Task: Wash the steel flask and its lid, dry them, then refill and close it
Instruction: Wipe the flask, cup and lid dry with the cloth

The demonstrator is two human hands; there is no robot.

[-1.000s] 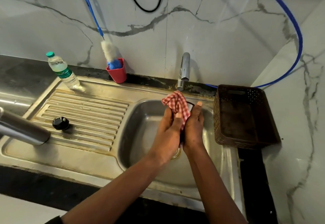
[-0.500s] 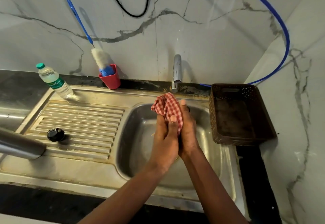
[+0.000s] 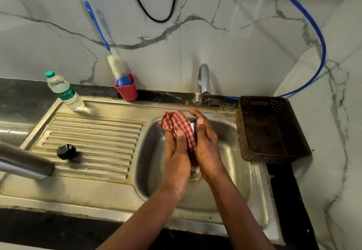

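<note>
Steel cap [image 3: 193, 127] sits wrapped in my checked cloth [image 3: 181, 125] over the sink [image 3: 242, 173], left hand [image 3: 177, 157] and right hand [image 3: 206, 147] both clasping it, right fingers now spread wider.

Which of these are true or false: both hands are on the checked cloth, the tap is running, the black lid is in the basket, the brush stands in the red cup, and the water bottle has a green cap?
1. Both hands hold the checked cloth over the sink basin. True: the left hand and right hand press it between them, around a small steel piece that barely shows.
2. The tap is running. False: no water shows at its spout.
3. The black lid is in the brown basket. False: it sits on the ribbed drainboard.
4. The bottle brush stands in the red cup. True.
5. The plastic water bottle has a green cap. True.
</note>
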